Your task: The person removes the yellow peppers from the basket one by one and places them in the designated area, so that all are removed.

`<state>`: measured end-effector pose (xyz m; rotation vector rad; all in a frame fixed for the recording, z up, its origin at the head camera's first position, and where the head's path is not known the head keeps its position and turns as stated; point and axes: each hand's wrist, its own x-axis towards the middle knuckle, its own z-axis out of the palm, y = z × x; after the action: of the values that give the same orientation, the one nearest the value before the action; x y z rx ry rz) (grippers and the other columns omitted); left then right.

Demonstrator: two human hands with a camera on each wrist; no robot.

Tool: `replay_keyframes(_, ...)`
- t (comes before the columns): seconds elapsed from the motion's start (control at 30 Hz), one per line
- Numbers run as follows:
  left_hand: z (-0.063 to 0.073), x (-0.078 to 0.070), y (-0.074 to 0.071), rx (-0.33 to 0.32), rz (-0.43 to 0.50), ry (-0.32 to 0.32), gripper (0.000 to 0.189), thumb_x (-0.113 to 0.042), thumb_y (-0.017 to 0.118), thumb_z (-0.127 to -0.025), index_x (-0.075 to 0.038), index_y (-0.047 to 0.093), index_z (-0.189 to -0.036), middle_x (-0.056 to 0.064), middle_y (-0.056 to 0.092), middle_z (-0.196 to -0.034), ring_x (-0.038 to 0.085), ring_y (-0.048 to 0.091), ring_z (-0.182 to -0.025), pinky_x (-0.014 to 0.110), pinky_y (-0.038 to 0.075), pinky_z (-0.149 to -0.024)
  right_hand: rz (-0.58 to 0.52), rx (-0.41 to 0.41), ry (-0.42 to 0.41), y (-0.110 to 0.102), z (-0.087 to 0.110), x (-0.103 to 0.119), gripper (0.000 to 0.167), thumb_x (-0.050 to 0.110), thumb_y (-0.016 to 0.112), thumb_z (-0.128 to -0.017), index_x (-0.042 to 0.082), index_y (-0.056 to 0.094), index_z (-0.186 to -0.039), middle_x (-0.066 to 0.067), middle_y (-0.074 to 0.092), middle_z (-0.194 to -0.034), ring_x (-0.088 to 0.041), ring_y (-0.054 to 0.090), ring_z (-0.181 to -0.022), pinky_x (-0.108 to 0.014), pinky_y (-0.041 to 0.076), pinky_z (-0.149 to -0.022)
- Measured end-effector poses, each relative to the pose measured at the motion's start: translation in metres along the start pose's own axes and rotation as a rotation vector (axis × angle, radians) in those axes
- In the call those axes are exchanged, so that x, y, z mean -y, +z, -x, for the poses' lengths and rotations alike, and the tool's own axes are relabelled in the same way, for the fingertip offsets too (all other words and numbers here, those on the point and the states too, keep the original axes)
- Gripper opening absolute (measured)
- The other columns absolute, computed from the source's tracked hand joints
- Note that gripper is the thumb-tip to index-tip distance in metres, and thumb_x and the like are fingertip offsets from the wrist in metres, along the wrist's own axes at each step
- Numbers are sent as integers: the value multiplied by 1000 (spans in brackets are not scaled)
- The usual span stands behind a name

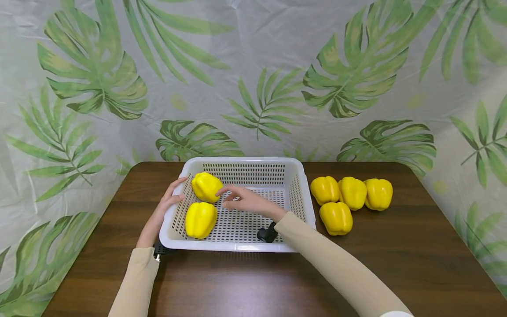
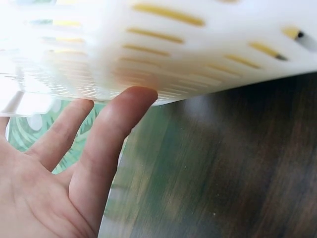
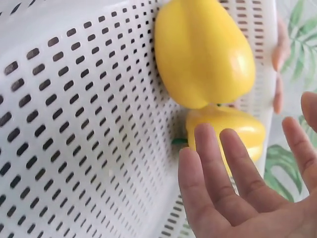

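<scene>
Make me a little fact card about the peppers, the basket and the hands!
Basket: white, with holes, on the table
Peppers inside: two, yellow, at the basket's left end
Peppers outside: four, yellow, on the table, right of the basket
Left hand: touches the basket's left side
Right hand: over the basket, beside its peppers, holding nothing

We see a white slotted basket (image 1: 237, 247) standing upright; inside, at its left end, we find a glossy yellow back pepper (image 1: 206, 186), tilted, and a yellow front pepper (image 1: 201, 220) near it; just right of the basket we count four outer peppers (image 1: 352, 193), yellow, clustered.
</scene>
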<state>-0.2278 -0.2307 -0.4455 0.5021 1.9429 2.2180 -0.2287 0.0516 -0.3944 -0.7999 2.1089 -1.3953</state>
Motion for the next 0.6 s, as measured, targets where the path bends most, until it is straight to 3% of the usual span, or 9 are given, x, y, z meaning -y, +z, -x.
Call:
replay_keyframes(0.17,0,0,0,-13,-12,-14,52,-3,32,-96,-32,40,-139,27,12,-150,20,47,-113,28,50,-84,42,32,41,8,-7,1,39,14,56,-96,9,50,-134,-18,56,-124,-26,56,-107,-48,47,-89)
replay_keyframes(0.4,0,0,1,-1,10,2,52,-2,32,-96,-33,42,-137,30,10,-150,17,50,-112,27,50,-84,59,109,88,14,-16,2,44,19,56,-96,16,48,-138,-18,47,-136,-32,53,-114,-46,49,-85)
replay_keyframes(0.6,0,0,1,-7,8,-11,52,-3,33,-96,-33,41,-137,29,10,-150,17,48,-113,27,49,-85,92,164,96,18,-22,2,47,22,56,-96,21,44,-142,-10,39,-145,-28,48,-119,-44,50,-85)
